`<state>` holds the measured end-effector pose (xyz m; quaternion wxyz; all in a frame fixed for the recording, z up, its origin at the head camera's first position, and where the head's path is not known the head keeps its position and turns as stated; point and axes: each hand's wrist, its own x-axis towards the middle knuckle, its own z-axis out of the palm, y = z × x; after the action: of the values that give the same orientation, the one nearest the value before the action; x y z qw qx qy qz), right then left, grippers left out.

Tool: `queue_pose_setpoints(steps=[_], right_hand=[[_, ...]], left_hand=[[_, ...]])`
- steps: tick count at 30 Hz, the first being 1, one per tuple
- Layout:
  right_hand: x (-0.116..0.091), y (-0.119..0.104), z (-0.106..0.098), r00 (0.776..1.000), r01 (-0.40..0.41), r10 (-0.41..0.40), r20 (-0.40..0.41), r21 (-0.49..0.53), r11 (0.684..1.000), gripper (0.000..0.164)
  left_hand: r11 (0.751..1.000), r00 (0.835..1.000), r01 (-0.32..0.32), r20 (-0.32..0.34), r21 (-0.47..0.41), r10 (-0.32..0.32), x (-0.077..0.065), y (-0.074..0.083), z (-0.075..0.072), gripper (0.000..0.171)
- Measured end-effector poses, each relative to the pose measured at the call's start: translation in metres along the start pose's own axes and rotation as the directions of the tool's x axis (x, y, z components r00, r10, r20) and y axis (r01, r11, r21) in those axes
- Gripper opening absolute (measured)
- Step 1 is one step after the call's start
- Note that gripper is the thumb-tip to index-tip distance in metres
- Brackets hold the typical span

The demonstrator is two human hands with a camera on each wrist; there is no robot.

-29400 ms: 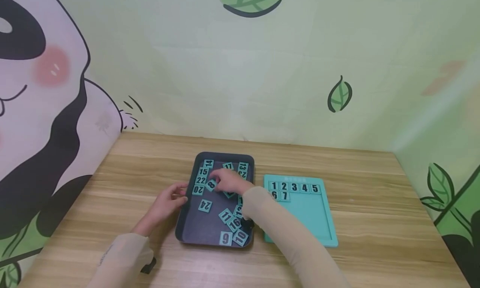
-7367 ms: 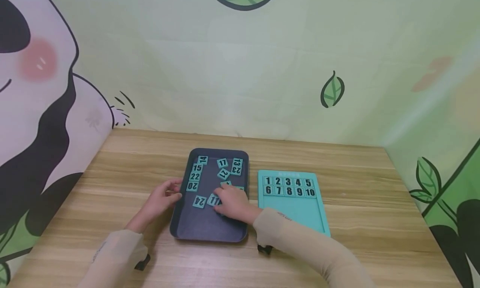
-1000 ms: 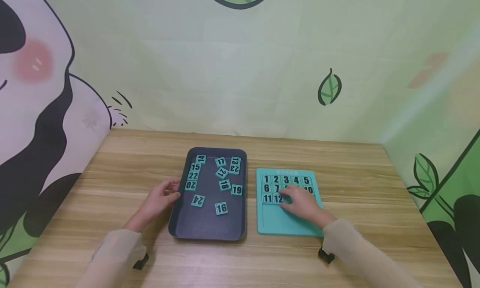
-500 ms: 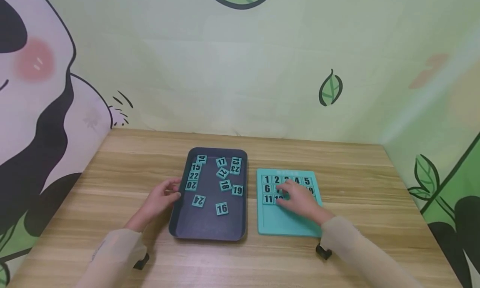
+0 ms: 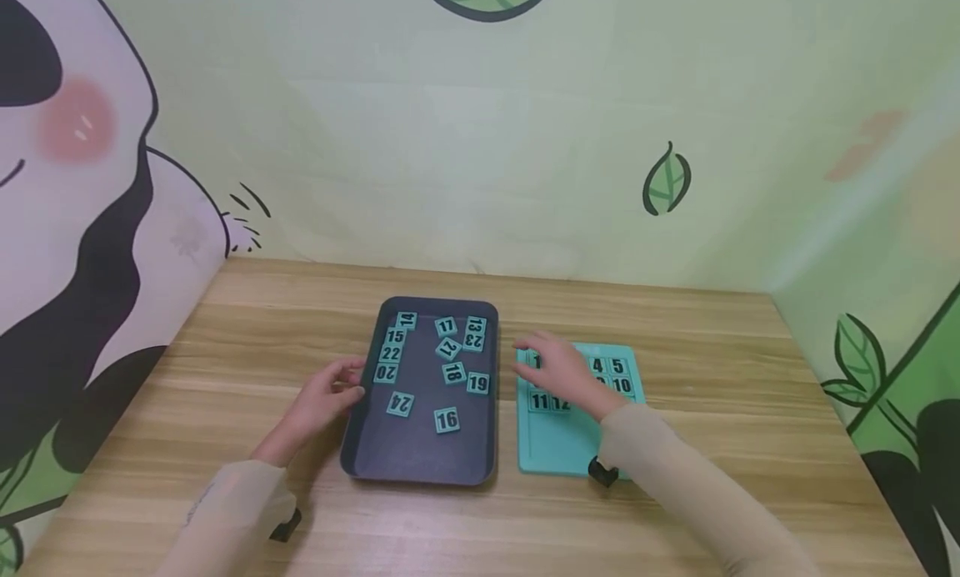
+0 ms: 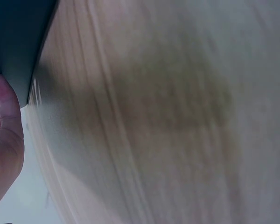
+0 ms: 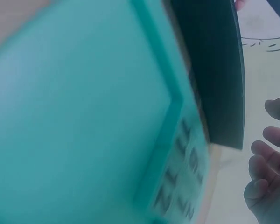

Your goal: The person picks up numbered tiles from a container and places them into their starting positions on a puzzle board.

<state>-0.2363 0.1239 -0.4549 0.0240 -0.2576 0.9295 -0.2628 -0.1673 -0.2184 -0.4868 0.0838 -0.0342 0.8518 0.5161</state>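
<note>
My left hand (image 5: 318, 403) touches the left side of a dark tray (image 5: 420, 456) with relaxed fingers. In the left wrist view its thumb (image 6: 8, 109) lies against the tray's outer wall. Loose number tiles lie in the tray, among them 16 (image 5: 447, 420), 24 (image 5: 400, 404) and 19 (image 5: 477, 383). My right hand (image 5: 561, 368) hovers over the upper left of a turquoise number board (image 5: 558, 448), its fingers parted with nothing between them. On the board, tiles 11 (image 5: 540, 402) and 12 (image 5: 561, 403) start the third row. The hand hides several tiles of the upper rows.
Tray and board stand side by side on a wood-grain table (image 5: 255, 310), a narrow gap between them. Behind the table rises a light green wall (image 5: 465, 143) with painted leaves and a panda. A black strap piece (image 5: 602, 472) hangs under the right cuff.
My right hand has let go of tile 12 and moved left across the board towards the tray. Over the longer span, tiles 8 to 12 have joined the board. The left hand stays put.
</note>
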Motion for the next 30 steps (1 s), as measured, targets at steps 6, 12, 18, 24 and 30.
queue_pose_setpoints(steps=[6, 12, 18, 24, 30], right_hand=[[0.023, -0.014, 0.009, 0.999, -0.019, 0.018, 0.027, 0.037, 0.999, 0.037], [0.043, -0.022, 0.014, 0.993, -0.085, 0.077, 0.088, 0.085, 0.993, 0.042], [0.062, -0.029, 0.021, 0.984, -0.096, 0.092, 0.15, 0.018, 0.995, 0.044], [0.077, -0.033, 0.03, 0.967, -0.141, 0.157, 0.199, -0.089, 0.986, 0.05], [0.086, -0.029, 0.04, 0.956, -0.174, 0.204, 0.211, -0.15, 0.973, 0.052]], left_hand=[[1.0, 1.0, 0.0, 0.001, -0.004, 0.0, -0.001, 0.001, 0.001, 0.044], [1.0, 1.0, 0.017, -0.006, -0.006, -0.017, -0.002, 0.002, 0.001, 0.044], [1.0, 1.0, 0.017, -0.009, -0.005, -0.017, -0.002, 0.0, 0.0, 0.044], [1.0, 1.0, 0.014, -0.012, -0.013, -0.014, -0.002, -0.002, 0.0, 0.044], [1.0, 1.0, 0.011, -0.017, -0.024, -0.012, -0.001, -0.003, 0.001, 0.043]])
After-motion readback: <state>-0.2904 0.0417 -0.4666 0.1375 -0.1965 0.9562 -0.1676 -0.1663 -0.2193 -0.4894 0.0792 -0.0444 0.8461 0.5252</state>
